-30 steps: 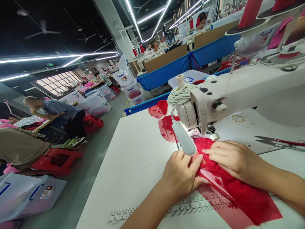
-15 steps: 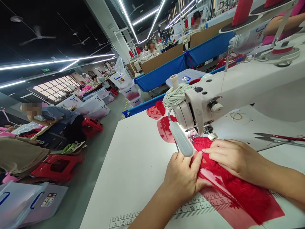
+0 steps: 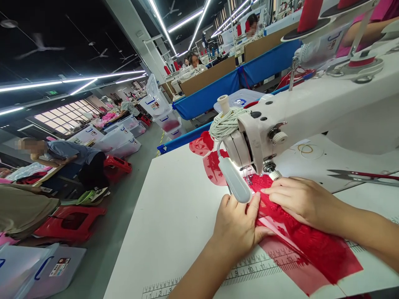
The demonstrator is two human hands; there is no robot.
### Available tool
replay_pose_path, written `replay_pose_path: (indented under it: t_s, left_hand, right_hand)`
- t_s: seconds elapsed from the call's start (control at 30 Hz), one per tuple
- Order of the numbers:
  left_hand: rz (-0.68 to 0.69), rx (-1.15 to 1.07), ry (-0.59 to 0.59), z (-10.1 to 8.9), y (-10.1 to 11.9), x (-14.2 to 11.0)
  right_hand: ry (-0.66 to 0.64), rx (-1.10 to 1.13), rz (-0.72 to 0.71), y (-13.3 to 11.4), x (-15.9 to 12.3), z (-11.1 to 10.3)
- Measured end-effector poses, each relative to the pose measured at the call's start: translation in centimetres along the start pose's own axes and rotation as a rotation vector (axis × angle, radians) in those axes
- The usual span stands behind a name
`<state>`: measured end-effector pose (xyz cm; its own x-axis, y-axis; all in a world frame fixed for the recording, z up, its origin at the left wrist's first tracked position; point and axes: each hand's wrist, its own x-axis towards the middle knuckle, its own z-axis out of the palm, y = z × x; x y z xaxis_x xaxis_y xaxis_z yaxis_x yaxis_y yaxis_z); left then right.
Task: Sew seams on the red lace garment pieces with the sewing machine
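Observation:
A strip of red lace fabric (image 3: pixel 314 249) lies on the white sewing table (image 3: pixel 174 224) and runs under the head of a white sewing machine (image 3: pixel 311 112). My left hand (image 3: pixel 238 228) pinches the fabric's left edge just below the machine's small white lamp (image 3: pixel 234 179). Laid flat on the lace to the right of the needle is my right hand (image 3: pixel 296 199), its fingers stretched toward the presser foot. More red fabric (image 3: pixel 212 160) lies behind the machine.
Scissors (image 3: pixel 361 176) lie on the table at the right. A printed ruler (image 3: pixel 249 270) runs along the front edge. Left of the table is an aisle with red stools (image 3: pixel 70 218), clear plastic bins (image 3: pixel 37 265) and seated workers.
Both hands stay on the lace and have crept slightly toward the needle; the view has shifted a little up and to the left.

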<state>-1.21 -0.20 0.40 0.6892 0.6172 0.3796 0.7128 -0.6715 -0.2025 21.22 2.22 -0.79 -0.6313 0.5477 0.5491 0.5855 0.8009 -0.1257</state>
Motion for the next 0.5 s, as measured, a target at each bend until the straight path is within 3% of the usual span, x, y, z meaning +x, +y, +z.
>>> replay_pose_path:
  t_s: [0.3,0.5]
  left_hand:
    - [0.010,0.013,0.019,0.48,-0.74,0.14]
    - [0.004,-0.070,0.081,0.32,-0.87,0.17]
  right_hand:
    - [-0.026,-0.024,-0.053,0.17,0.65,-0.31]
    - [0.017,-0.016,-0.005,0.09,-0.10,0.26]
